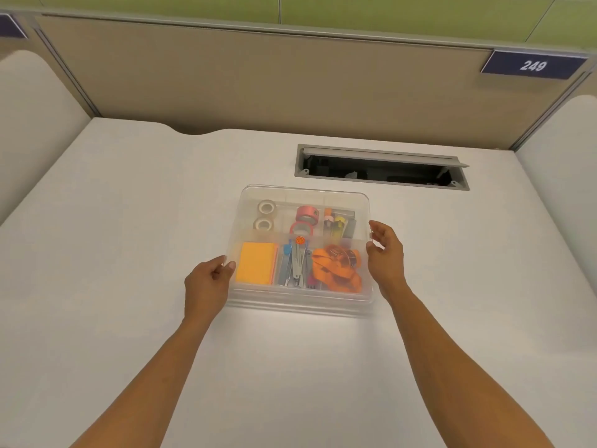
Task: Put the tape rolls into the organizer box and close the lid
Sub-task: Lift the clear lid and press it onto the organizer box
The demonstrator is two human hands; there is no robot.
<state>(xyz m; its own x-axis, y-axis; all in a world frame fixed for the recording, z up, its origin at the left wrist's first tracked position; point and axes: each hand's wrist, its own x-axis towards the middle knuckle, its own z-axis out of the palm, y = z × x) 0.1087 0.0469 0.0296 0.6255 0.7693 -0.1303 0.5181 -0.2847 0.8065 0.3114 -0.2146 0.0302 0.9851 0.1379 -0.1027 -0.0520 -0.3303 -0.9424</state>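
Clear box (303, 299) at desk (129, 221) centre, lid (307, 194) apparently seated; white rolls (265, 215) far left and pink rolls (305, 218) beside them lie inside. Left hand (206, 286) pinches the near-left edge, while right hand (386, 253), fingers curled at the right clasp, steadies for latching.

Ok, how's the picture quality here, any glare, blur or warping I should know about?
Head view: wide-angle bending curves the partition and desk edges; the clear lid hazes the tape rolls beneath; soft overall, though the 249 sign reads; a bright patch sits just before the organizer box.
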